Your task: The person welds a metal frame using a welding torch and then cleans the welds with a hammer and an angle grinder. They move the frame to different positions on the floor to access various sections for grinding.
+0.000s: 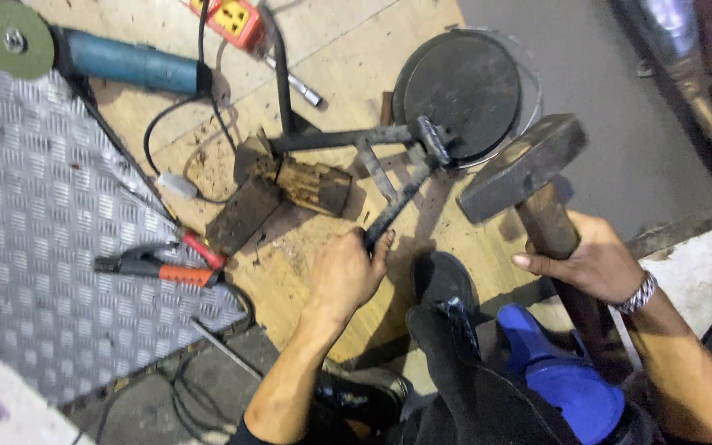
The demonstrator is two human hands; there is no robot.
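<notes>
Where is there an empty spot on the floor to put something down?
Bare room shows on the grey floor right of the round black disc, and on the checkered metal plate left of the orange-handled pliers. It is crowded mid-board around the wooden blocks, where the left hand grips tongs and the right hand holds a hammer.

Both your forearms are bare, with no sleeves showing down to the elbows. Your left hand (344,276) wears nothing: no glove, ring or band. Just behind the grip of your right hand (591,259), a silvery metal-link bracelet (638,294) circles the wrist, its links catching the light. Below the left grip, you wear dark, scuffed footwear (442,280) with a rounded toe, and dark trousers (471,387) with a dull sheen cover your leg.
</notes>
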